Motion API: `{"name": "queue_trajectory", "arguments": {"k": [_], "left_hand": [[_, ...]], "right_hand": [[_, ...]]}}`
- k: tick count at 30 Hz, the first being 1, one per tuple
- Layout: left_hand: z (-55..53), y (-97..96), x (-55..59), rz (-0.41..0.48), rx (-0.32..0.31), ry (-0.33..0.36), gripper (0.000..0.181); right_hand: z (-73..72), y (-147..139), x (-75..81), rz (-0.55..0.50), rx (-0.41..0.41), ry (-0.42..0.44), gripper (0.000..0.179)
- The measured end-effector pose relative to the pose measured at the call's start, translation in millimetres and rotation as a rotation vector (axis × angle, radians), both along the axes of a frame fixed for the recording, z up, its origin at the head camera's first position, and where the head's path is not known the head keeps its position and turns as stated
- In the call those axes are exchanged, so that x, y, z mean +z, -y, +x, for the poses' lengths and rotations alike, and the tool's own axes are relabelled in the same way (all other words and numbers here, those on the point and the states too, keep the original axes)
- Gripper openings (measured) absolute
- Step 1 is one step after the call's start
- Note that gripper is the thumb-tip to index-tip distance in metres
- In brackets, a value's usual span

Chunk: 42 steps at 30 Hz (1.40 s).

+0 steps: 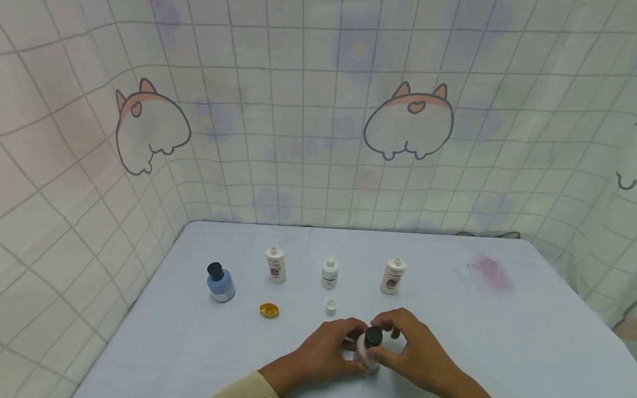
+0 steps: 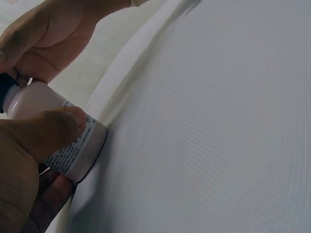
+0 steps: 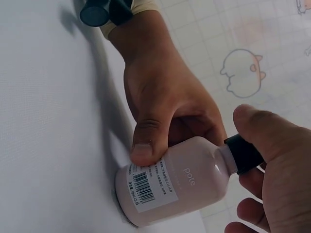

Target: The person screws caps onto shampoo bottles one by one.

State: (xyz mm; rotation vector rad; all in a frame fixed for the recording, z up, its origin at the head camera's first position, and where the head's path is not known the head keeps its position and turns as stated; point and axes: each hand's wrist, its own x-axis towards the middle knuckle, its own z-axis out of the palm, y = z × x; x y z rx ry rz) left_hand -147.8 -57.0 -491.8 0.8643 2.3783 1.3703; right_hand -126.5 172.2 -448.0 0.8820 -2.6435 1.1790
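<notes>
In the head view, a pale pink bottle (image 1: 365, 356) with a black cap (image 1: 374, 335) stands upright near the table's front edge. My left hand (image 1: 323, 349) grips the bottle's body from the left, its thumb across the printed label (image 3: 153, 187) in the right wrist view. From the other side, my right hand (image 1: 420, 354) has its thumb and fingers around the black cap and pinches it. The cap sits on the bottle's neck. In the left wrist view the bottle (image 2: 36, 99) rests with its base on the table, partly covered by my left thumb.
Behind the hands are a small white cap (image 1: 330, 307) and a yellow cap (image 1: 269, 310). Farther back stand a blue bottle (image 1: 221, 285) with a black cap and three uncapped white bottles: left (image 1: 276, 266), middle (image 1: 330, 273), right (image 1: 393, 276). A pink stain (image 1: 492, 272) marks the table's right side.
</notes>
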Motion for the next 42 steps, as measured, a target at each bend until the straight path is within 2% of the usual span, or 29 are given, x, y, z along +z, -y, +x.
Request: {"name": "queue_trajectory", "arguments": {"k": [6, 11, 14, 18, 23, 29, 32, 34, 36, 40, 42], "left_hand": [[0.0, 0.4, -0.1, -0.001, -0.002, -0.009, 0.055], [0.7, 1.2, 0.8, -0.001, 0.0, 0.002, 0.059], [0.8, 0.7, 1.4, -0.005, 0.001, 0.007, 0.059], [0.7, -0.5, 2.8, -0.016, 0.007, 0.017, 0.056], [1.3, -0.8, 4.5, -0.026, 0.014, 0.026, 0.056], [2.3, 0.1, 4.7, -0.015, 0.002, -0.003, 0.056], [2.4, 0.5, 4.7, -0.009, 0.0, -0.009, 0.058], [2.3, 0.6, 4.8, -0.012, 0.001, -0.008, 0.06], [2.1, 0.6, 5.1, -0.015, 0.004, 0.003, 0.059], [1.2, -0.1, 5.5, -0.017, 0.01, 0.021, 0.055], [1.1, -0.1, 5.5, -0.017, 0.011, 0.018, 0.054]], "right_hand": [[-2.5, -2.0, -2.1, -0.061, 0.096, -0.084, 0.058], [-5.2, -2.4, -3.3, -0.104, 0.19, -0.116, 0.058], [-4.5, -2.5, -4.1, -0.083, 0.165, -0.094, 0.051], [-3.0, -2.4, -3.3, -0.028, 0.078, -0.041, 0.041], [-2.7, -2.4, -2.0, -0.008, 0.045, -0.015, 0.043], [-4.2, -2.6, -1.7, -0.07, 0.14, -0.096, 0.06], [-6.1, -1.9, -2.0, -0.107, 0.216, -0.135, 0.06], [-6.6, -1.6, -2.4, -0.113, 0.234, -0.146, 0.056], [-6.2, -1.5, -2.7, -0.099, 0.206, -0.129, 0.049], [-3.6, -1.5, -1.1, -0.028, 0.076, -0.052, 0.041], [-3.0, -1.3, -0.6, -0.003, 0.04, -0.027, 0.04]]}}
